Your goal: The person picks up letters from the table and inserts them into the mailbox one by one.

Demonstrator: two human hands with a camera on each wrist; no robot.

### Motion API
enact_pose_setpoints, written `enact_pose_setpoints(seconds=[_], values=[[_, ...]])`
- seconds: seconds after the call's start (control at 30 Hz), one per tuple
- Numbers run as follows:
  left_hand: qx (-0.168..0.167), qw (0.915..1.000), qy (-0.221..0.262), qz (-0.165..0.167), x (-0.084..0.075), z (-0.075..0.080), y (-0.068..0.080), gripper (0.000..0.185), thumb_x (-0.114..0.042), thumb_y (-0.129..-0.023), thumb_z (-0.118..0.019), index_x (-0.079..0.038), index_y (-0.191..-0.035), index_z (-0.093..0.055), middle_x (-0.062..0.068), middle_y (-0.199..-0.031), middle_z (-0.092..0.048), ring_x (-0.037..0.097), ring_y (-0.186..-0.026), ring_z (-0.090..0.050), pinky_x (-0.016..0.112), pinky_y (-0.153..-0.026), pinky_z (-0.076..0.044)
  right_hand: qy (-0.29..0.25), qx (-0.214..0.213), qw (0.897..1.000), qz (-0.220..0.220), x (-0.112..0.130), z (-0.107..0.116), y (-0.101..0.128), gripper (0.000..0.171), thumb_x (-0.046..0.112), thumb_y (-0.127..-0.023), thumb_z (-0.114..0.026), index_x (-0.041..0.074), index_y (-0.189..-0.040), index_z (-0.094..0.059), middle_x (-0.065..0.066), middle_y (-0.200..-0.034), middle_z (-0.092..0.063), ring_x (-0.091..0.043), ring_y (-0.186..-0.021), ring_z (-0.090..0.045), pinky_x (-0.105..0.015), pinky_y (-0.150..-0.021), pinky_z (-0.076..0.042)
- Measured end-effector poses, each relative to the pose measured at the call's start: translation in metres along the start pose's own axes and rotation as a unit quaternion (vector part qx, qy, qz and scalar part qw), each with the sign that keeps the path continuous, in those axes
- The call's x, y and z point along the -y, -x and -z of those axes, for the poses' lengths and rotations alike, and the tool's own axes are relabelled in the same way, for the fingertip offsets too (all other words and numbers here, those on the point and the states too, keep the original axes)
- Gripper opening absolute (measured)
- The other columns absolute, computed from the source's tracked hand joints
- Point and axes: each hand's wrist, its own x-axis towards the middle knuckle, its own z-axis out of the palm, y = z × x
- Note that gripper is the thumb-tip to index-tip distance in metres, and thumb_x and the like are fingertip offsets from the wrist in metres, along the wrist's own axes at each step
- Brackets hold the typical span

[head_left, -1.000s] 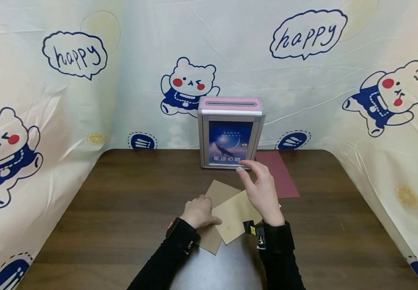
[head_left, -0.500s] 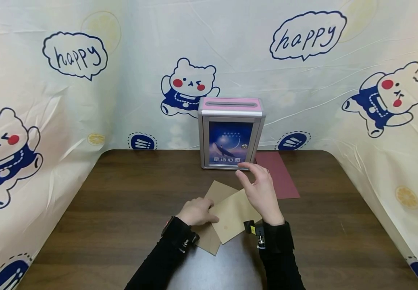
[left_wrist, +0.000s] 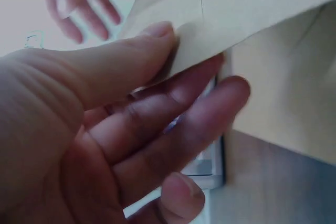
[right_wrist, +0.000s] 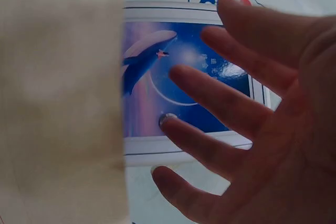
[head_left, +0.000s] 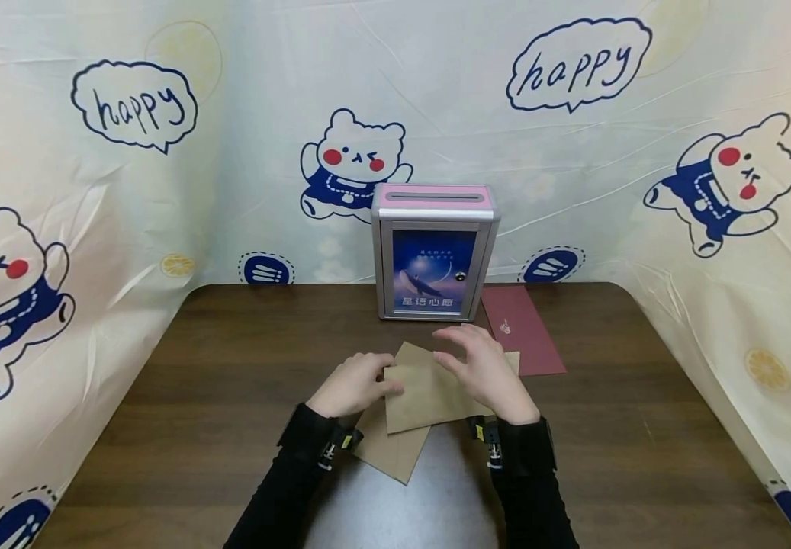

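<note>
The person's left hand (head_left: 357, 383) pinches the left edge of the upper kraft envelope (head_left: 429, 393), thumb on top and fingers curled beneath it, as the left wrist view shows plainly (left_wrist: 236, 9). That envelope is lifted a little off the tabletop (head_left: 196, 366) near the middle of its front half, its long axis running roughly left to right, its right end pointing toward the red envelope (head_left: 525, 335). The right hand (head_left: 480, 366) hovers over the right part of the upper kraft envelope with fingers spread and straight, gripping nothing; from the right wrist view the fingers (right_wrist: 226, 103) are splayed apart. Whether its palm touches the paper I cannot tell.

A second kraft envelope (head_left: 391, 450) lies flat under the first, turned at an angle so one corner points toward the front edge of the tabletop, between the two black sleeves.

Behind the hands, at the middle of the back edge, stands a silver letterbox (head_left: 435, 252) with a pink slotted top and a blue picture on its front. The red envelope lies just beside its right foot, slanting toward the right.
</note>
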Motion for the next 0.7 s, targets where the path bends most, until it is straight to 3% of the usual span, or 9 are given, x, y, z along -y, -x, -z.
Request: enact_pose_setpoints(seconds=[0.17,0.4,0.47,0.57,0.63,0.7], values=[[-0.034,0.9993,0.016,-0.009,-0.003,0.012,0.006,0.013,-0.025,-0.093,-0.069,-0.015,-0.101,-0.066,-0.009,-0.070,-0.057,0.006,-0.058,-0.048,0.025,-0.054,-0.038,0.010,0.041,0.999,-0.012,0.001,0.000,0.002,0.042,0.028,-0.090,-0.072,0.010,-0.127,-0.064,-0.011,-0.129,-0.062,-0.037,-0.131,-0.044,-0.061,-0.106,-0.029],[-0.073,0.9967,0.022,-0.027,-0.004,0.024,0.012,0.012,-0.025,-0.092,-0.070,-0.016,-0.100,-0.067,-0.010,-0.078,-0.065,0.004,-0.065,-0.055,0.026,-0.060,-0.044,0.023,0.058,0.998,-0.008,0.000,0.000,0.002,0.037,0.027,-0.090,-0.072,0.010,-0.122,-0.067,-0.007,-0.120,-0.067,-0.028,-0.112,-0.061,-0.053,-0.096,-0.043],[-0.077,0.9961,0.027,-0.032,-0.003,0.028,0.014,0.012,-0.025,-0.092,-0.070,-0.016,-0.099,-0.066,-0.008,-0.081,-0.067,0.004,-0.067,-0.056,0.026,-0.061,-0.045,0.021,0.063,0.998,-0.008,-0.001,0.000,0.003,0.030,0.026,-0.091,-0.071,0.011,-0.117,-0.070,-0.003,-0.111,-0.070,-0.020,-0.096,-0.065,-0.044,-0.086,-0.050],[-0.089,0.9946,0.035,-0.039,-0.002,0.033,0.016,0.011,-0.024,-0.091,-0.070,-0.016,-0.096,-0.065,-0.005,-0.085,-0.070,0.004,-0.069,-0.058,0.026,-0.062,-0.045,0.009,0.069,0.998,-0.004,-0.002,0.000,0.004,0.016,0.022,-0.092,-0.070,0.013,-0.104,-0.074,0.003,-0.096,-0.071,-0.010,-0.074,-0.059,-0.031,-0.068,-0.049],[-0.099,0.9933,0.037,-0.045,0.000,0.035,0.017,0.010,-0.024,-0.091,-0.070,-0.016,-0.094,-0.065,-0.004,-0.086,-0.071,0.004,-0.069,-0.057,0.026,-0.061,-0.044,0.001,0.067,0.998,0.005,-0.002,0.000,0.003,0.008,0.018,-0.092,-0.070,0.014,-0.097,-0.075,0.006,-0.087,-0.069,-0.009,-0.064,-0.051,-0.027,-0.058,-0.043],[-0.111,0.9919,0.039,-0.047,0.002,0.036,0.017,0.011,-0.025,-0.091,-0.070,-0.016,-0.090,-0.063,-0.005,-0.084,-0.070,0.005,-0.066,-0.055,0.025,-0.059,-0.043,-0.001,0.059,0.998,0.016,-0.003,0.000,0.002,0.006,0.016,-0.092,-0.069,0.014,-0.093,-0.075,0.007,-0.084,-0.068,-0.009,-0.063,-0.050,-0.027,-0.058,-0.043]])
